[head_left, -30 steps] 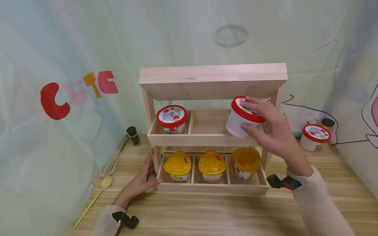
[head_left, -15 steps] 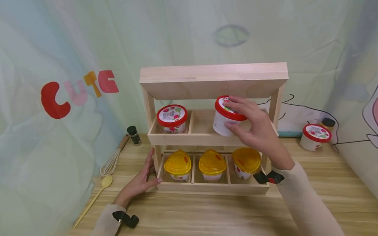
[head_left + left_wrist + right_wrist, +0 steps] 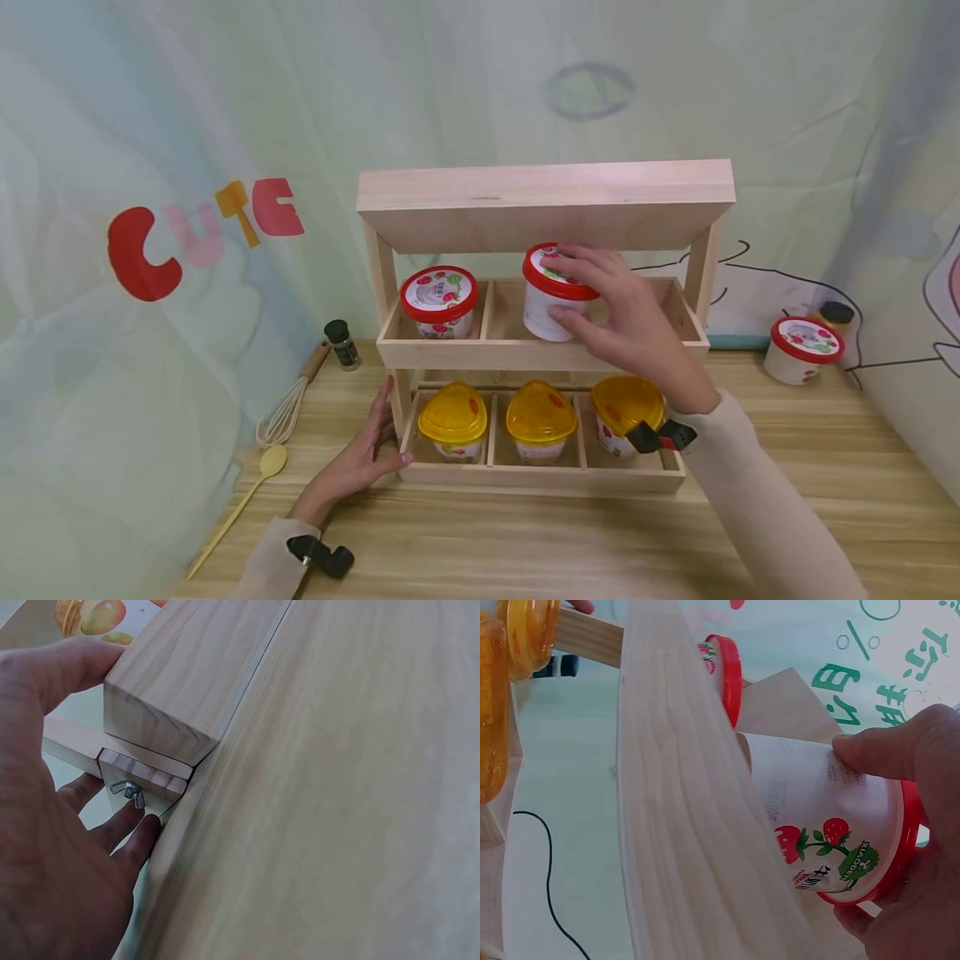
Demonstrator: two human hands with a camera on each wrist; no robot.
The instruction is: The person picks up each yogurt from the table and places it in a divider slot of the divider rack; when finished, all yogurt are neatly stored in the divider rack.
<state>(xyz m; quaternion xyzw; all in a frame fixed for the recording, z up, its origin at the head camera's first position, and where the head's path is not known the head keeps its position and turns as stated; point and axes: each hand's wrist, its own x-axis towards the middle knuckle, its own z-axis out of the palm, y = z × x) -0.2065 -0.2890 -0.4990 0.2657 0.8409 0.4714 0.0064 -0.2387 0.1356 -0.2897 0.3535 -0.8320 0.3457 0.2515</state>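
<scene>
My right hand [image 3: 626, 312] grips a white paper tub [image 3: 542, 310] with a red lid, fingers over the lid and thumb against the side. The tub, printed with strawberries in the right wrist view, overlaps the middle compartment of the rack's upper tier. A similar red-lidded tub [image 3: 438, 296] sits in the upper left compartment. My left hand [image 3: 358, 467] holds the lower left corner of the two-tier wooden rack [image 3: 525, 356]. In the left wrist view its thumb lies on the front board and its fingers curl behind, near a wing nut [image 3: 129, 791].
Yellow-lidded cups [image 3: 540, 417] fill the three front lower compartments. Another red-lidded tub [image 3: 798, 354] and a black-capped jar [image 3: 836, 313] stand at the right. At the left lie a whisk [image 3: 283, 408] and a yellow spoon [image 3: 272, 460], near a small spice bottle [image 3: 342, 346].
My right hand has carried the tub leftward, from over the upper right compartment to the middle one. The left hand has stayed at the rack's corner.
</scene>
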